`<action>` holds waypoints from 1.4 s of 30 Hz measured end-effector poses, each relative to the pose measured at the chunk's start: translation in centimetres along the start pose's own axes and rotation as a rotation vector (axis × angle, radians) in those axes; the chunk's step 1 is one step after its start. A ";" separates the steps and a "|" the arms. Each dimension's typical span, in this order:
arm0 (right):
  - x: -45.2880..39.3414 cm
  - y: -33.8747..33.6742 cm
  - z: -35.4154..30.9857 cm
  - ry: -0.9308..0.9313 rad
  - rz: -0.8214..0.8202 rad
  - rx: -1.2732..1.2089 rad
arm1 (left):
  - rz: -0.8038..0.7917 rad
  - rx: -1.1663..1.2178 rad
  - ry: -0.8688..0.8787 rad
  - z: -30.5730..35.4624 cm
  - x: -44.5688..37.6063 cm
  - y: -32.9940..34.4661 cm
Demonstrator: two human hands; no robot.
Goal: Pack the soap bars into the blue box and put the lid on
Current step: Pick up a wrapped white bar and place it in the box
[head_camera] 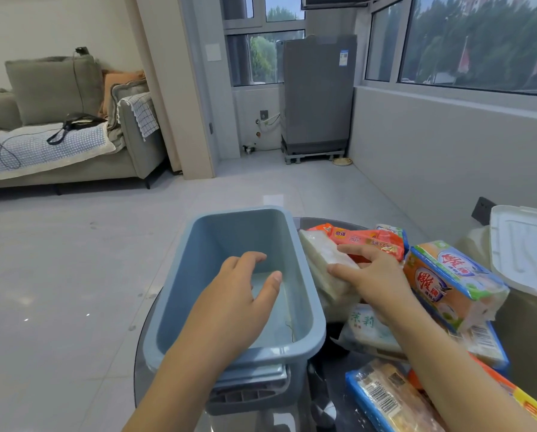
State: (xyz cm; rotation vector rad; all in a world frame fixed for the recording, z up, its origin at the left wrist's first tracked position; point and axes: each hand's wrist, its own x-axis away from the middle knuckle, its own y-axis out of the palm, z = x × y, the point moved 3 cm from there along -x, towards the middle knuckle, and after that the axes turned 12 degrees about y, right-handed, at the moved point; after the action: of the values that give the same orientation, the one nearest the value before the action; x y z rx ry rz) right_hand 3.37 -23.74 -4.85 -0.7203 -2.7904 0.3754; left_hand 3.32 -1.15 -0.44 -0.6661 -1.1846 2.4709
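Soap bars (448, 285) lie piled beside the blue box (304, 275); my right hand (376, 275) grips a white, label-less pack (326, 260), my left hand (242, 294) hovers open over the box.

The blue box (304, 294) stands upright and open on the dark table, nothing inside it. Wrapped soap bars lie piled just right of it: a white pack (326, 260) against its rim, an orange pack (367, 236) behind, an orange-and-blue pack (448, 282) farther right. The white lid (529, 254) rests at far right.
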 end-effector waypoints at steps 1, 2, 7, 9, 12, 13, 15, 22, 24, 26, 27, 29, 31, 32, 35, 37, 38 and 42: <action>0.3 -0.3 -0.5 -0.014 0.003 -0.013 | -0.001 0.000 0.002 0.0 0.0 0.0; 0.7 -0.7 -1.1 -0.030 0.008 -0.025 | 0.001 0.002 0.005 0.0 0.0 0.0; 3.1 -3.2 -3.7 -0.095 0.049 -0.130 | 0.020 0.034 0.018 0.1 -0.3 0.0; 4.3 -4.1 -4.5 -0.123 0.050 -0.171 | 0.033 0.068 0.025 0.3 -0.5 -0.1; 6.0 -4.8 -5.9 -0.148 -0.005 -0.236 | 0.067 0.210 0.005 0.6 -0.8 -0.3; 6.6 -4.9 -6.4 -0.159 -0.037 -0.265 | 0.083 0.297 -0.004 0.9 -1.0 -0.4; 7.4 -4.6 -7.5 -0.180 -0.115 -0.325 | 0.080 0.540 -0.022 1.8 -1.5 -0.5; 8.3 -1.0 -9.5 -0.155 -0.317 -0.338 | 0.031 1.325 -0.066 3.4 -1.9 -1.1; 8.3 0.2 -9.7 -0.135 -0.351 -0.307 | 0.126 1.446 -0.156 2.6 -2.0 -1.1; 8.1 1.0 -9.9 -0.116 -0.400 -0.233 | 0.229 1.522 -0.203 1.8 -2.1 -1.2; 7.9 1.4 -10.2 -0.120 -0.433 -0.177 | 0.260 1.526 -0.199 1.5 -2.2 -1.4; 7.7 1.9 -11.0 -0.147 -0.502 -0.035 | 0.263 1.504 -0.178 1.1 -2.2 -1.9; 7.5 2.8 -12.0 -0.142 -0.565 0.093 | 0.270 1.498 -0.188 0.6 -2.2 -2.2; 7.3 3.2 -12.3 -0.108 -0.590 0.135 | 0.284 1.519 -0.206 0.3 -2.2 -2.3; 6.6 4.4 -13.2 -0.014 -0.651 0.176 | 0.316 1.611 -0.248 -0.3 -2.4 -2.6; 6.3 5.1 -13.7 0.004 -0.680 0.218 | 0.323 1.636 -0.263 -0.7 -2.5 -2.9; 6.3 5.5 -13.9 0.015 -0.688 0.236 | 0.327 1.647 -0.268 -0.8 -2.5 -3.0; 5.4 6.4 -14.3 0.077 -0.651 0.277 | 0.294 1.668 -0.269 -1.3 -2.4 -3.5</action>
State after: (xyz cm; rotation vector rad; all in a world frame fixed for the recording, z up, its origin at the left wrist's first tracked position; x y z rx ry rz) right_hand 5.67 -12.94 7.48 0.2327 -2.6282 0.5615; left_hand 6.32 0.69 2.22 0.0410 1.1020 2.6947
